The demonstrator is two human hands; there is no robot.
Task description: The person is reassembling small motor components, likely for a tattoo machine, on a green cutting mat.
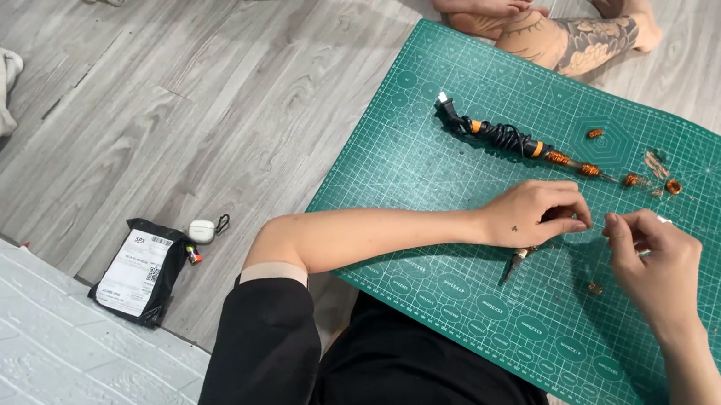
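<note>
**Items on the green cutting mat**

Cutting mat (pixel 486 307): large, green, flat, printed with a pale grid and circles. It lies skewed on the grey wood-look floor (pixel 208 102), across your lap.

Beaded cord (pixel 510 138): long, thin and dark, with black knotted wrapping and orange bands. It lies flat near the mat's middle. Its long axis runs diagonally, from the pale-tipped end at upper left down toward your hands at lower right.

Your left hand (pixel 536 212): knuckles up, fingers curled and pinched together just past the cord's lower end. You cannot tell what they hold.

Your right hand (pixel 658 261): fingertips pinched together beside the left hand's; whatever is between them is too small to make out.

Small pliers (pixel 516 258): the tip pokes out under your left hand.

Loose orange beads (pixel 654 173): small, rounded, scattered just beyond the cord's lower end.
</note>
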